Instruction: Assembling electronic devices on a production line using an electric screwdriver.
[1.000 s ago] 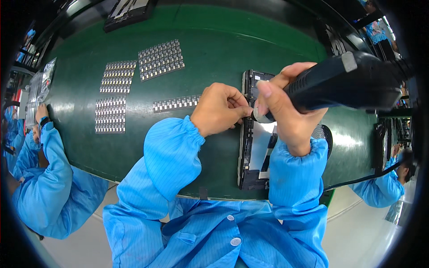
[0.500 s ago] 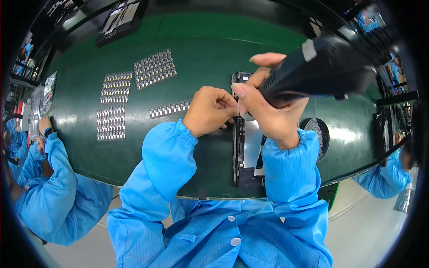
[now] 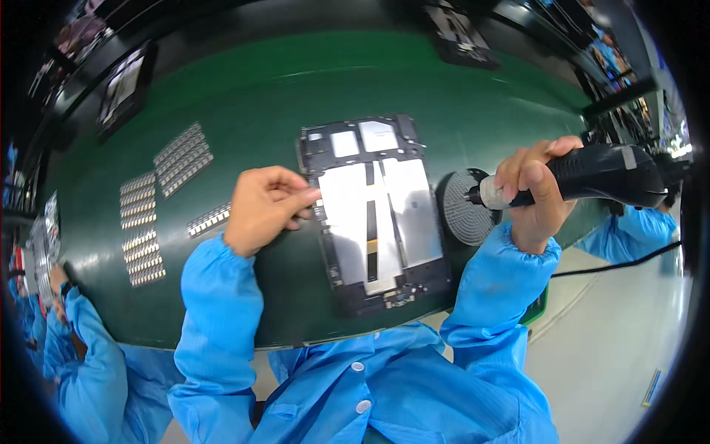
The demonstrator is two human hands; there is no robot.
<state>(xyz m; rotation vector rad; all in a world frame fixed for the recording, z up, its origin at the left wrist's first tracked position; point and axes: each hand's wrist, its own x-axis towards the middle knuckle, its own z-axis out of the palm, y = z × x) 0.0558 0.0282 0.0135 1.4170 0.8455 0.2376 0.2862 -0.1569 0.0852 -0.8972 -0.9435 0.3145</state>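
Note:
An opened tablet (image 3: 347, 200) lies in front of me on the green table, its black frame around two silver battery panels. Beside its upper left edge is my left hand (image 3: 268, 206), thumb and forefinger pinched together; whatever they might hold is too small to make out. My right hand (image 3: 538, 189) wraps round a black electric screwdriver (image 3: 599, 174) held almost level, its cable running off to the right. The screwdriver's tip points left, over a round dark tray of screws (image 3: 460, 211) to the right of the tablet.
Left of my left hand lie several sheets of small metallic parts (image 3: 183, 157) and a short strip (image 3: 210, 219). More opened tablets rest at the far left (image 3: 124, 89) and far right (image 3: 460, 33). A co-worker's blue sleeve (image 3: 89, 325) reaches in at the left.
My right hand has swung the screwdriver off the tablet's left edge, rightward to the screw tray. The tablet shows fully now. My left hand remains at the tablet's edge; the view has shifted.

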